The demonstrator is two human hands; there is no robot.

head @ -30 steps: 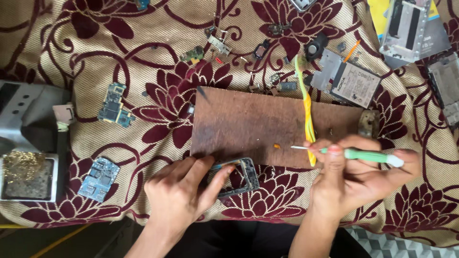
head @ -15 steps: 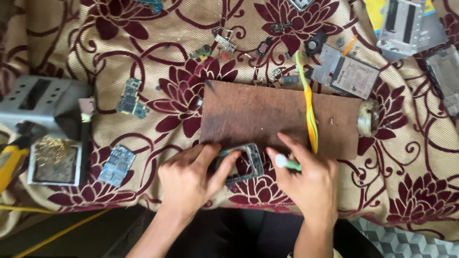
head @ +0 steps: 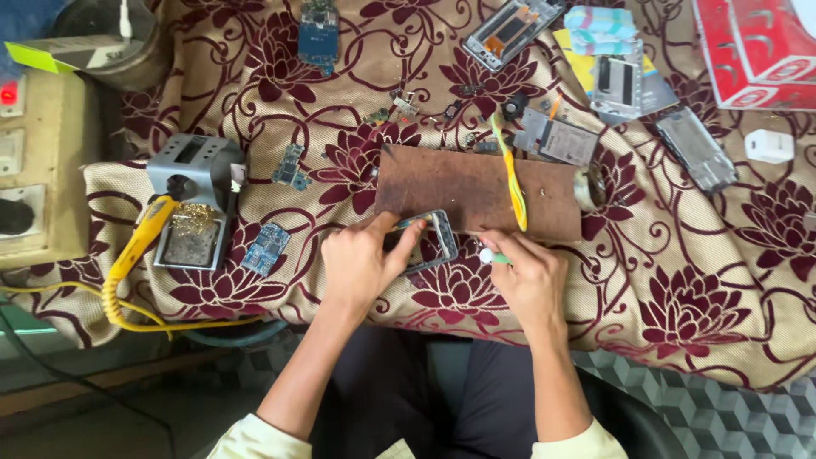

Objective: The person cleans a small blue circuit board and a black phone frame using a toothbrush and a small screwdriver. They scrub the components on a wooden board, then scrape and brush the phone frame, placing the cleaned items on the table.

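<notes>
Head view, looking down on the bench. I see the phone frame (head: 427,240) lying flat between my two hands, half on the near edge of the brown work board (head: 476,191) and half on the floral cloth (head: 697,289); its long axis tilts slightly, running from near-left to far-right. My left hand (head: 361,263) is the nearer of the two: thumb and forefinger are closed on the frame's left side, pinning it down. My right hand (head: 527,276) sits just to the right of the frame, apart from it, fingers curled tight around a slim green-handled tool (head: 493,255) whose white end points left toward the frame's near-right corner; I cannot tell whether the tip touches. The gap between tool and frame is bare. Beyond my right hand, a yellow strip (head: 510,174) lies across the board, close to the frame's far end and the only thing near the working line. Farther off beyond both hands lie a grey shielded module (head: 557,140), small loose parts, and other phone frames (head: 510,30). Well to the left of my left hand stand a grey soldering-iron stand (head: 191,183) with brass wool, the yellow soldering iron (head: 144,234) resting in it, and two small blue circuit boards (head: 265,248). To the far right, well away from my right hand, rests a white charger plug (head: 769,146) beside a red box (head: 756,51).
</notes>
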